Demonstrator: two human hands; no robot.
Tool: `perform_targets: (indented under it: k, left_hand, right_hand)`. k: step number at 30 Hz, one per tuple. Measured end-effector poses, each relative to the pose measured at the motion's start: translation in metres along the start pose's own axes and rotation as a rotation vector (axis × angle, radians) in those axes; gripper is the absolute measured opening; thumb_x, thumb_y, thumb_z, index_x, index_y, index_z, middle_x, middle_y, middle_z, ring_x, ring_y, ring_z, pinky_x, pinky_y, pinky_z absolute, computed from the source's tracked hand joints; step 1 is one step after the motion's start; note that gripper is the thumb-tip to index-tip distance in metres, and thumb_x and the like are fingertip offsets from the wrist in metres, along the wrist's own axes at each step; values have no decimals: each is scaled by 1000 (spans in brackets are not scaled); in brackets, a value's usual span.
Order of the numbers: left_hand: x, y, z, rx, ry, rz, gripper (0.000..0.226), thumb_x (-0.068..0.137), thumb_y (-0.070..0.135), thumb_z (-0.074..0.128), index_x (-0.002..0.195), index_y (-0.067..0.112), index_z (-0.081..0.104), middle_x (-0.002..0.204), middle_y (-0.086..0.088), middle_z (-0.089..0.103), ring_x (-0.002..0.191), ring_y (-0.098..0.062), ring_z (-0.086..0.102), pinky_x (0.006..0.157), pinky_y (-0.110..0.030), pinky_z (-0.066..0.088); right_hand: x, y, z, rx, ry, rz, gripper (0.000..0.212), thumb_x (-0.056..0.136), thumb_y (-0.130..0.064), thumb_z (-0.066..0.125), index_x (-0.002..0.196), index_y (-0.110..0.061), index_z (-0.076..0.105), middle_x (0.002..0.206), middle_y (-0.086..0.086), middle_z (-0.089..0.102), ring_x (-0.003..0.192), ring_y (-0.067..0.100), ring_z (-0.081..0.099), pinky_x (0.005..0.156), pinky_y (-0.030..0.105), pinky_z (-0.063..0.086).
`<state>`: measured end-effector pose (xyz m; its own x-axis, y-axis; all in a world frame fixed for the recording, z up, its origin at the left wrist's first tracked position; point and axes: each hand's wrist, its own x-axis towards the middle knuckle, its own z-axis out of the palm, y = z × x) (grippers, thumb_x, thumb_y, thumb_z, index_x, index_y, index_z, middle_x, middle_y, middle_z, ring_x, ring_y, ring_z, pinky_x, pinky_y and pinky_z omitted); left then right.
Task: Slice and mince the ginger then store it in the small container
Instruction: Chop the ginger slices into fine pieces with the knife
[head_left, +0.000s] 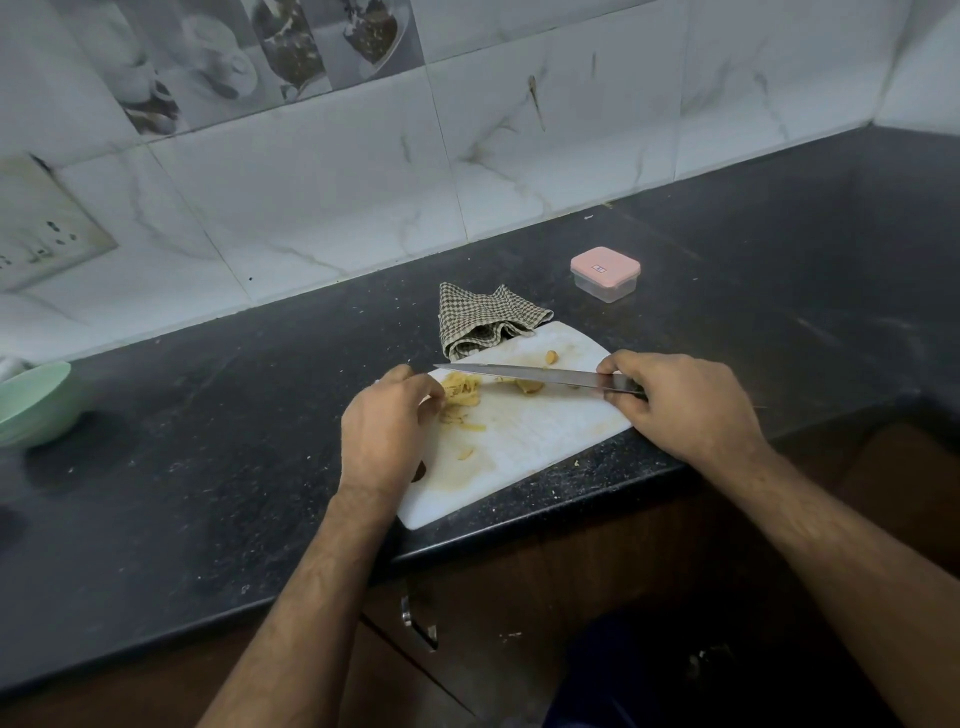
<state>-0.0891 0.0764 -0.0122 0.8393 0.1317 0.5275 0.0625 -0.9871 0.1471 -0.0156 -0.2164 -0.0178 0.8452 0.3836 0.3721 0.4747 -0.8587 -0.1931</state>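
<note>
A white cutting board (540, 441) lies at the counter's front edge. On it sits a pile of sliced ginger (461, 388), with a few loose slices (465, 453) nearer me and two uncut chunks (551, 356) further back. My left hand (387, 431) rests at the board's left side, fingertips curled against the ginger pile. My right hand (680, 400) grips the handle of a long knife (519, 373), whose blade lies across the board above the ginger, tip pointing left. The small clear container with a pink lid (605, 273) stands closed behind the board to the right.
A folded checked cloth (485, 319) lies at the board's far edge. A green bowl (31, 402) stands at the far left of the black counter (208, 415). A tiled wall with a socket plate (47, 234) rises behind. Cabinet doors sit below the counter edge.
</note>
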Motion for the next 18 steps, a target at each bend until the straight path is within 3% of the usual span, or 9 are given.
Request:
perform_targets:
  k: [3, 9, 12, 15, 18]
  left_hand:
    - [-1, 2, 0, -54, -15, -54, 4, 90, 20, 75, 91, 24, 73, 80, 12, 47, 68, -15, 51, 56, -28, 34]
    - [-3, 18, 4, -147, -55, 62, 15, 96, 21, 65, 108, 21, 75, 87, 11, 47, 73, -17, 55, 59, -30, 36]
    - [0, 35, 7, -226, -89, 67, 21, 98, 23, 63, 115, 21, 74, 89, 12, 48, 81, -17, 60, 66, -32, 43]
    - [5, 52, 14, -250, -160, 46, 27, 100, 36, 62, 120, 20, 72, 92, 6, 53, 86, -20, 60, 69, -32, 42]
    - [11, 65, 21, -255, -197, -15, 26, 99, 40, 62, 103, 16, 73, 88, 2, 53, 82, -22, 58, 67, -33, 41]
  right_hand:
    - [0, 0, 0, -4, 14, 9, 17, 93, -43, 63, 109, -39, 61, 75, -20, 52, 69, 8, 50, 58, 26, 37]
    - [1, 1, 1, -40, 60, 53, 12, 94, -43, 60, 105, -39, 58, 77, -19, 56, 69, 9, 50, 56, 27, 33]
    - [2, 1, 4, -50, 52, 36, 15, 95, -45, 57, 108, -39, 56, 83, -18, 63, 73, 11, 59, 57, 26, 41]
    - [1, 0, 6, -90, 47, 21, 16, 96, -46, 52, 111, -39, 51, 87, -15, 64, 75, 15, 63, 61, 29, 50]
    - [2, -1, 5, -125, 31, 5, 14, 97, -43, 48, 111, -38, 47, 86, -13, 63, 73, 17, 63, 61, 32, 53]
